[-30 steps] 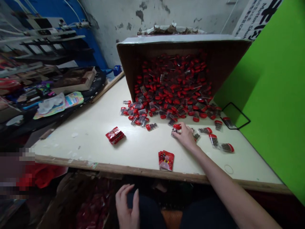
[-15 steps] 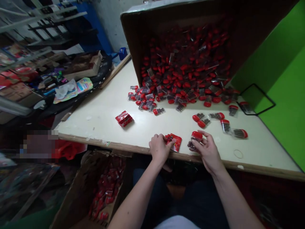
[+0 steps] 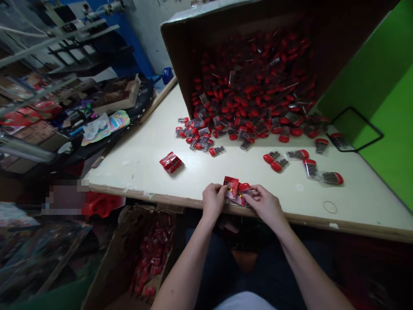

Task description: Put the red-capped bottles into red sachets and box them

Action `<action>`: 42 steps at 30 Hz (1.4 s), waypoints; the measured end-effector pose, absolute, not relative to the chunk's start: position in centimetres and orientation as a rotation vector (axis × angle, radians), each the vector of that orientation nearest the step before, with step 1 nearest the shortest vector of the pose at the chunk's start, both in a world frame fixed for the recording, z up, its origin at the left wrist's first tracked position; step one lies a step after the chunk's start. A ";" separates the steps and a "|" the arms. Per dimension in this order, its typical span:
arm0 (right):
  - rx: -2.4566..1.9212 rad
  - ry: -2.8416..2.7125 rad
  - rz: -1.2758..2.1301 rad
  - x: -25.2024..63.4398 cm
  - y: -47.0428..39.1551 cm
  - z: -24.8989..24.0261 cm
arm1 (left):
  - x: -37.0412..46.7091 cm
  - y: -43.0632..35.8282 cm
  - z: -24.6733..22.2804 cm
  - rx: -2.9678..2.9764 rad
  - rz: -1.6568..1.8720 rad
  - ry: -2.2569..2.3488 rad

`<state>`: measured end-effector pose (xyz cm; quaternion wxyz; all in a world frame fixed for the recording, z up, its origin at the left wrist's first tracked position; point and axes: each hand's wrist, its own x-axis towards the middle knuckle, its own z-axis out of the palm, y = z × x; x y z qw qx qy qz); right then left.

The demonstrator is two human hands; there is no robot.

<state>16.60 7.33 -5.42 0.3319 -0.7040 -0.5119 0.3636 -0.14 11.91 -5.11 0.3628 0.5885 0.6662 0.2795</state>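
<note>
At the table's front edge my left hand [image 3: 214,200] pinches a red printed card [image 3: 231,184], with further red cards partly hidden beneath it. Against the cards' right side, my right hand [image 3: 265,204] holds a small clear container with a red cap [image 3: 244,187]; fingers cover most of its body. Whether the container touches the card, I cannot tell. A second stack of red cards [image 3: 171,162] lies to the left on the table. Two red-capped containers of dark beads [image 3: 279,165] rest beyond my right hand.
A large cardboard box [image 3: 177,56] lies on its side, spilling many red-capped containers [image 3: 238,105] onto the white table [image 3: 138,159]. A black wire frame [image 3: 355,129] leans by the green panel [image 3: 383,99]. A rubber band [image 3: 329,207] lies at right. Below stands a carton [image 3: 109,254] of red packets.
My right hand has moved left with the red-capped container, up to the cards. My left hand has drawn a card up over the others. The view has shifted slightly.
</note>
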 end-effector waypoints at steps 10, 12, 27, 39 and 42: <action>-1.758 -1.205 0.975 17.1 6.9 -6.5 | -1.3 12.0 -5.1 1.304 0.788 1.471; -1.713 -1.120 0.981 17.4 6.7 -6.4 | -0.8 11.9 -5.0 1.281 0.765 1.427; -1.890 -1.324 0.971 16.1 6.9 -4.8 | 0.2 10.6 -4.3 2.040 0.459 1.773; -1.805 -1.221 0.945 16.6 5.9 -5.0 | -1.7 10.5 -3.7 1.132 1.013 1.600; -1.683 -1.122 1.002 16.4 5.3 -4.9 | -1.5 10.5 -3.5 0.850 1.114 1.451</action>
